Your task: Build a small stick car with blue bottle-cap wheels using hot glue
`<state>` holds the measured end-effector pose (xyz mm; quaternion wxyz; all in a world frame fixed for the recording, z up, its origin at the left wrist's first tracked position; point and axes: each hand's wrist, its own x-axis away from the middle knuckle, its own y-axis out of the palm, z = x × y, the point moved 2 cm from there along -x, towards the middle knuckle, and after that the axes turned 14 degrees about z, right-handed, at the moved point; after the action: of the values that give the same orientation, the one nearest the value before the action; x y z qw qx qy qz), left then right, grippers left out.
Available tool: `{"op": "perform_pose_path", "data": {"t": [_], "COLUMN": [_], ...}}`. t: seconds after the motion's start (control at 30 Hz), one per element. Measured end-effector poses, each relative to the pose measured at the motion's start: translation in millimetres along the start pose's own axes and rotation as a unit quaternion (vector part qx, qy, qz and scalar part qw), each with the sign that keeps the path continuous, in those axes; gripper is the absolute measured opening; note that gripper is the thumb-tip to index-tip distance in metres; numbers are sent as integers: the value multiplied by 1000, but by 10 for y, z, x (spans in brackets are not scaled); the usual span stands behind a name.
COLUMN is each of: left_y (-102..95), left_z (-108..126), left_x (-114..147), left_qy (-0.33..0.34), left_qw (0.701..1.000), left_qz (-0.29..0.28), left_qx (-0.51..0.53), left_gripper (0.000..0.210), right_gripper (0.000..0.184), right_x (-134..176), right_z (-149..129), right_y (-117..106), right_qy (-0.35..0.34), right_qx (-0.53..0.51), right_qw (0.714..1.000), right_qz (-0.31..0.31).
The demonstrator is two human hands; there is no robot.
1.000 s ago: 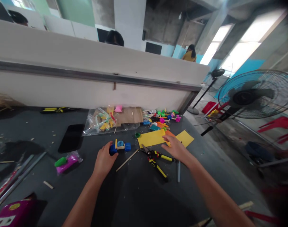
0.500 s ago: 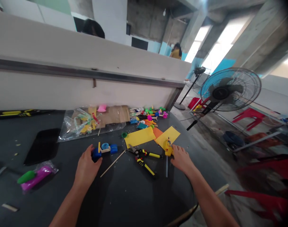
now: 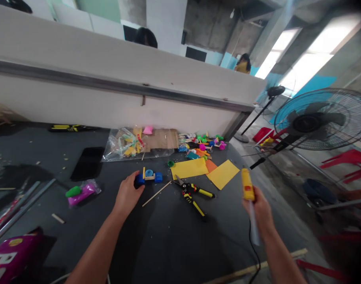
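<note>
Left of the pliers (image 3: 185,188), our half-curled left hand (image 3: 127,194) pinches the blue toy (image 3: 149,177) by one end, probably to steady it. Right of them, our right hand (image 3: 262,209) wraps firmly around the glue gun (image 3: 247,186), aimed away from us, presumably for safety.

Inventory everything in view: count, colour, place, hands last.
model: 1, blue, centre
glue gun: 1, yellow, right
cutters: 1, black and yellow, centre right
second tool: 1, same colours, back left
sheets: 2, yellow, beyond cutters
long stick: 1, pale, beside cutters
phone: 1, black, left
bag: 1, clear, back
small parts: many, multicoloured, back right
packet: 1, purple and green, left
boxy object: 1, purple, bottom left
table: 1, grey, foreground
partition: 1, white, back
fans: 2, black, right
people: at least 2, dark-haired, background
left hand: 1, bare, on model
right hand: 1, bare, holding glue gun
</note>
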<state>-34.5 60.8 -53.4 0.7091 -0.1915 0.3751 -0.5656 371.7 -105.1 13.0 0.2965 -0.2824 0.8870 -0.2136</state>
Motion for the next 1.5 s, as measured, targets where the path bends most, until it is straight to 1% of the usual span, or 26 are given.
{"op": "perform_pose_path", "data": {"t": [0.03, 0.07, 0.1, 0.13, 0.17, 0.2, 0.27, 0.3, 0.37, 0.43, 0.53, 0.57, 0.63, 0.7, 0.8, 0.9, 0.97, 1.17, 1.23, 1.37, 1.5], "left_y": [-1, 0, 1, 3, 4, 4, -3, -11, -31, -51, -67, -68, -68, -64, -54, -45, -39, -25, -28, -44, -52], "left_z": [18, 36, 52, 63, 72, 76, 75, 70, 62, 62, 88, 101, 126, 148, 164, 155, 146, 126, 126, 143, 145], "left_x": [2, 3, 5, 8, 13, 21, 49, 69, 113, 156, 201, 211, 226, 239, 253, 252, 246, 229, 230, 236, 239], "left_qy": [9, 18, 25, 31, 38, 45, 59, 63, 63, 62, 77, 83, 95, 109, 126, 125, 123, 115, 111, 119, 122], "left_qw": [1000, 1000, 999, 999, 998, 998, 997, 997, 996, 996, 995, 995, 994, 992, 989, 989, 989, 990, 990, 990, 990], "left_qz": [0, 1, 3, 5, 5, 4, 1, 0, 4, 9, 9, 10, 16, 21, 21, 17, 17, 14, 15, 19, 22], "left_qx": [-10, -21, -31, -40, -46, -48, -49, -50, -59, -68, -65, -62, -61, -65, -76, -82, -79, -80, -81, -71, -62], "left_gripper": [51, 50, 48, 46, 45, 43, 40, 38, 35, 33, 32, 32, 32, 33, 33, 34, 33, 35, 35, 33, 31], "right_gripper": [42, 38, 35, 32, 30, 28, 23, 21, 20, 23, 32, 35, 36, 34, 31, 30, 29, 27, 26, 23, 21], "right_x": [43, 88, 140, 198, 265, 344, 531, 630, 803, 919, 997, 1009, 1029, 1064, 1140, 1191, 1208, 1254, 1262, 1264, 1272], "right_z": [-158, -343, -540, -734, -918, -1083, -1335, -1416, -1502, -1526, -1505, -1488, -1448, -1403, -1328, -1261, -1230, -1191, -1190, -1191, -1196], "right_y": [-50, -84, -82, -44, 37, 151, 444, 596, 865, 1061, 1231, 1268, 1332, 1410, 1564, 1710, 1780, 1868, 1874, 1871, 1870], "right_qy": [41, 68, 92, 116, 142, 165, 209, 226, 255, 278, 318, 326, 321, 302, 275, 245, 225, 194, 165, 79, 41], "right_qx": [-84, -177, -253, -306, -346, -376, -405, -405, -390, -385, -375, -366, -344, -317, -260, -207, -184, -135, -122, -111, -102], "right_qw": [996, 982, 963, 945, 927, 909, 868, 850, 829, 815, 798, 799, 816, 837, 864, 893, 906, 924, 934, 953, 961], "right_qz": [-6, 10, 13, 8, -23, -70, -197, -248, -309, -333, -348, -349, -336, -328, -331, -317, -308, -300, -293, -270, -253]}}
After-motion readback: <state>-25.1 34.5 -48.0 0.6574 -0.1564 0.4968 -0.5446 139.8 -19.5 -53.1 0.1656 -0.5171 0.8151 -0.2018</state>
